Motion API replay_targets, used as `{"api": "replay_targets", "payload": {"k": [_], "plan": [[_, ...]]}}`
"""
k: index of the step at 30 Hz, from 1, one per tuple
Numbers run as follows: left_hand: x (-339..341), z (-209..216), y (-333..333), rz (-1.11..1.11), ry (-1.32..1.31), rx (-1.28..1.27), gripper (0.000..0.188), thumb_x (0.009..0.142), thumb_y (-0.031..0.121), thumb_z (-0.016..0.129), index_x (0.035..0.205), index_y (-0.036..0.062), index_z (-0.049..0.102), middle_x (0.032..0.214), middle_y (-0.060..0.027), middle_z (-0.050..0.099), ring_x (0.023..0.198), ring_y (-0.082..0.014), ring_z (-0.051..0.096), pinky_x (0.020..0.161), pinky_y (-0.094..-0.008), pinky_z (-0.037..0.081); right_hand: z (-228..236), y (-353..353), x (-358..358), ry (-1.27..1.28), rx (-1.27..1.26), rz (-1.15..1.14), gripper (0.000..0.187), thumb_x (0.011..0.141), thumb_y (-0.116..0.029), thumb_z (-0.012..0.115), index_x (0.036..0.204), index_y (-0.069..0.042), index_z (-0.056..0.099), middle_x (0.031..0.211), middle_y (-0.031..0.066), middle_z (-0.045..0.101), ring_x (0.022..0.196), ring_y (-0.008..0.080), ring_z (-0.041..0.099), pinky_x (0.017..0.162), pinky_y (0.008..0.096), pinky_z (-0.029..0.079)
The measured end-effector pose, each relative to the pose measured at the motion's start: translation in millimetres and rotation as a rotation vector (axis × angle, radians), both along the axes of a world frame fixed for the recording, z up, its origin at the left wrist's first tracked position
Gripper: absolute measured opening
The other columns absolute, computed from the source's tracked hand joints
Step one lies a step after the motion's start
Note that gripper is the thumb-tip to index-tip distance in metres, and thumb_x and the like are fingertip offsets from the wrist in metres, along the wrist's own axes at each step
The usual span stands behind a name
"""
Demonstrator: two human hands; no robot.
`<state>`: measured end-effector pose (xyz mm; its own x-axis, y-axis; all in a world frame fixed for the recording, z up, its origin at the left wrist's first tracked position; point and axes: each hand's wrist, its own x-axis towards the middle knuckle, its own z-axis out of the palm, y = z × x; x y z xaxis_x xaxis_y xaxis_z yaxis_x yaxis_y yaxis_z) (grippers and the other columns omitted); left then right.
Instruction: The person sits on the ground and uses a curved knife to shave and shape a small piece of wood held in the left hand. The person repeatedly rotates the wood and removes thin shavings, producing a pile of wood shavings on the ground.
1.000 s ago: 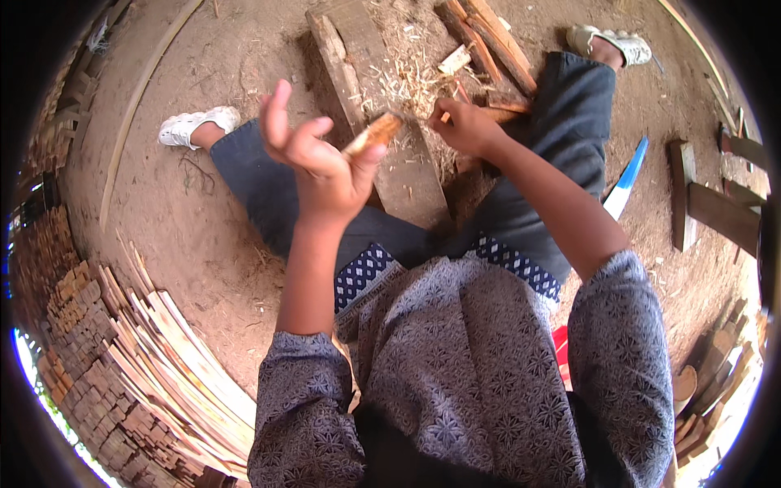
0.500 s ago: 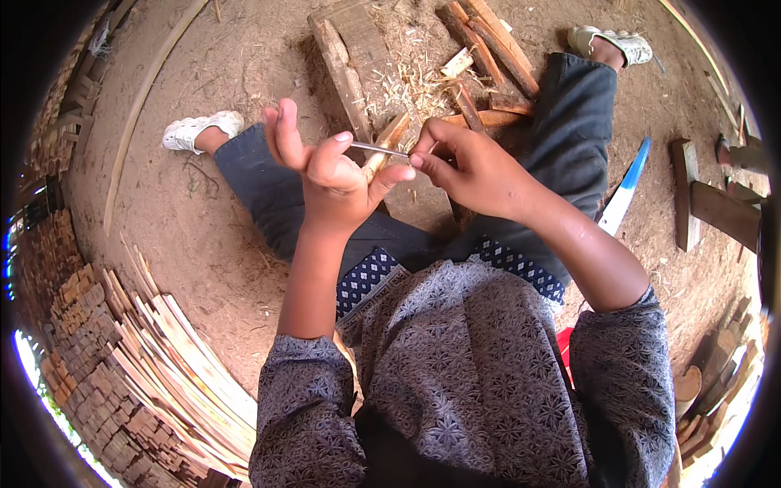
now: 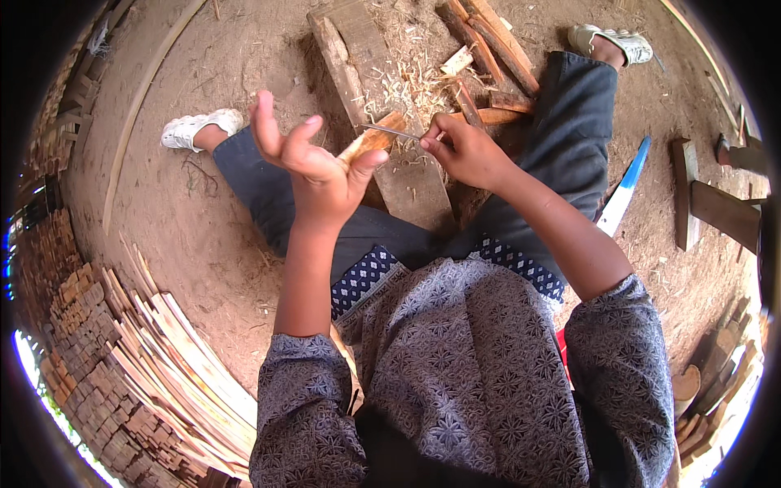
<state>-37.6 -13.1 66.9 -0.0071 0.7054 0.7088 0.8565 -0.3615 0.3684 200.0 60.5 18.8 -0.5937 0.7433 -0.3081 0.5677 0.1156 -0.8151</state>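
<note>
My right hand (image 3: 468, 154) pinches one end of a thin, dark metal strip (image 3: 389, 130) between thumb and fingertips. Its free end points left, across a short piece of pale wood (image 3: 376, 140); whether the two touch I cannot tell. The wood comes out of the crook of my left thumb, its lower end hidden by my left hand (image 3: 321, 171). That palm faces up with several fingers stretched away, while the thumb lies along the wood. Below both hands lies a thick plank (image 3: 413, 191) on the ground, between my legs.
Curled wood shavings (image 3: 419, 81) cover the plank's middle. Several split sticks (image 3: 480, 49) lie just right of it. A blade with a blue end (image 3: 626, 187) rests beside my right leg. Long wood strips (image 3: 187, 350) and stacked blocks (image 3: 98, 374) fill the lower left.
My left hand has moved left, off the tip of the metal strip, and the wood has tilted along with it. My right hand has shifted slightly right with the strip.
</note>
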Motion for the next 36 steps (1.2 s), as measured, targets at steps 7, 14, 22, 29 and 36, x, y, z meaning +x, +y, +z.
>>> {"api": "replay_targets", "payload": {"k": [7, 14, 22, 29, 36], "plan": [[-1, -3, -2, -0.018, -0.045, -0.038, 0.078, 0.091, 0.064, 0.069, 0.132, 0.0088, 0.032, 0.162, -0.0310, 0.014, 0.150, -0.0494, 0.015, 0.119, -0.0640, 0.019, 35, -8, -3, 0.133, -0.053, -0.060, 0.021, 0.098, -0.027, 0.071, 0.097, -0.006, 0.066, 0.066, 0.0142, 0.063, 0.060, 0.0266, 0.063, 0.060, 0.0412, 0.047], [21, 4, 8, -0.052, 0.071, 0.011, 0.077, 0.089, 0.067, 0.069, 0.128, 0.0099, 0.036, 0.161, -0.0306, 0.021, 0.149, -0.0492, 0.017, 0.119, -0.0666, 0.018, 31, 9, -18, 0.117, -0.031, -0.004, 0.020, 0.099, -0.022, 0.072, 0.100, -0.003, 0.066, 0.082, 0.0114, 0.069, 0.069, 0.0178, 0.062, 0.065, 0.0358, 0.048], [14, 9, 0, -0.045, -0.027, -0.077, 0.073, 0.093, 0.062, 0.068, 0.133, 0.0082, 0.036, 0.162, -0.0307, 0.021, 0.149, -0.0487, 0.019, 0.121, -0.0638, 0.017, -68, 25, 27, -0.205, -0.049, -0.088, 0.029, 0.097, -0.032, 0.068, 0.106, -0.004, 0.068, 0.100, 0.0239, 0.074, 0.098, 0.0421, 0.072, 0.087, 0.0485, 0.055], [4, -1, 1, -0.041, -0.102, -0.083, 0.075, 0.093, 0.061, 0.068, 0.134, 0.0070, 0.035, 0.162, -0.0320, 0.019, 0.149, -0.0476, 0.020, 0.120, -0.0623, 0.019, -47, 8, 23, -0.084, -0.104, -0.187, 0.025, 0.097, -0.031, 0.069, 0.102, -0.006, 0.067, 0.092, 0.0226, 0.073, 0.092, 0.0378, 0.074, 0.083, 0.0475, 0.055], [15, 4, -1, -0.053, 0.030, -0.085, 0.078, 0.091, 0.066, 0.067, 0.133, 0.0076, 0.036, 0.161, -0.0330, 0.023, 0.149, -0.0496, 0.020, 0.120, -0.0665, 0.016, 31, 14, -26, 0.127, -0.017, 0.064, 0.025, 0.100, -0.026, 0.072, 0.098, -0.002, 0.065, 0.081, 0.0117, 0.069, 0.072, 0.0204, 0.065, 0.069, 0.0367, 0.052]]}}
